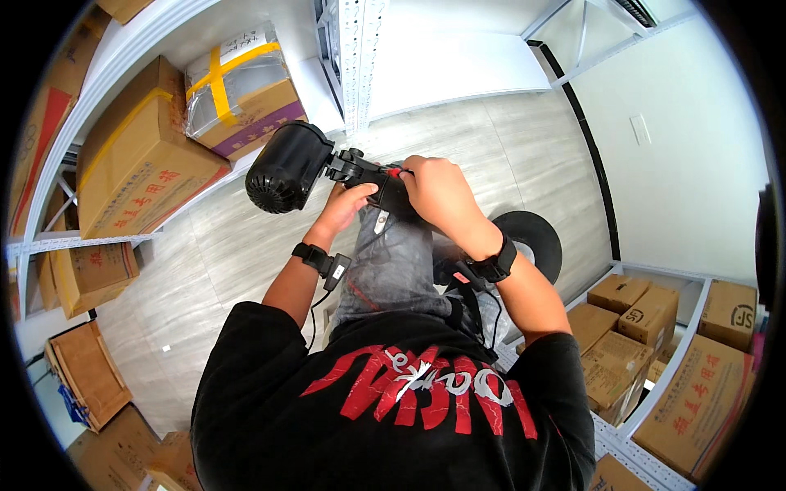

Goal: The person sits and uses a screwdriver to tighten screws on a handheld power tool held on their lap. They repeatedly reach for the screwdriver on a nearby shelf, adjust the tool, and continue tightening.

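A black device with a cylindrical vented head (284, 168) on a hinged bracket lies across the middle of the view, above my legs in grey trousers. My left hand (342, 210) grips its dark body (390, 193) from the near side, thumb on top. My right hand (442, 199) has curled fingers at a small red part (394, 173) on the body; the fingertips are partly hidden. Both wrists wear black straps with small boxes and cables.
Shelving with cardboard boxes (147, 164) runs along the left and stands at the lower right (688, 405). A round black object (536, 245) is beside my right leg. A wooden board (88, 368) leans at the lower left. A pale wall (671, 180) is on the right.
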The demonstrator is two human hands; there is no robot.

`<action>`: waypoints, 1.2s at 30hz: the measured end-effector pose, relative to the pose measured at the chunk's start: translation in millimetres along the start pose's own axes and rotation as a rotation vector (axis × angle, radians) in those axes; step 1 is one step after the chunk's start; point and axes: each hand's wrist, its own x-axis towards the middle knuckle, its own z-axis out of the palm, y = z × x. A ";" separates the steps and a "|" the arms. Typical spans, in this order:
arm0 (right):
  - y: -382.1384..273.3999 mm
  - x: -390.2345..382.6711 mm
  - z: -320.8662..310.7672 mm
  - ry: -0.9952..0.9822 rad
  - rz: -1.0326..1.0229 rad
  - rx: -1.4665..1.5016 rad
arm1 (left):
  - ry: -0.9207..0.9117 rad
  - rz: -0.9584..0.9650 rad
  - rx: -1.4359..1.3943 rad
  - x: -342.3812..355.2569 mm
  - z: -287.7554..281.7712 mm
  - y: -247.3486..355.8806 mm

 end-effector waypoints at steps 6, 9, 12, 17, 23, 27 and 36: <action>-10.9 -2.8 -19.3 -0.017 -0.153 -0.198 | -0.054 0.018 -0.011 -3.2 6.3 7.2; -1.1 -4.0 -30.7 0.051 -0.417 -0.212 | -0.035 0.016 0.006 -6.3 6.4 6.5; 8.0 -7.2 -33.1 0.004 -0.543 -0.217 | -0.046 -0.005 0.027 -4.2 7.8 11.5; 15.6 -9.1 -17.9 0.076 -0.409 -0.103 | -0.025 -0.015 0.045 -1.2 -0.6 1.0; 5.4 -8.7 3.6 0.228 0.003 0.187 | -0.050 0.024 0.013 -4.2 4.6 5.7; -5.0 -3.3 -3.9 0.086 0.005 -0.008 | 0.001 -0.038 0.026 -0.1 -4.6 1.0; 10.3 -1.5 -27.2 -0.026 -0.602 -0.404 | -0.056 -0.002 0.056 4.1 -5.0 -1.6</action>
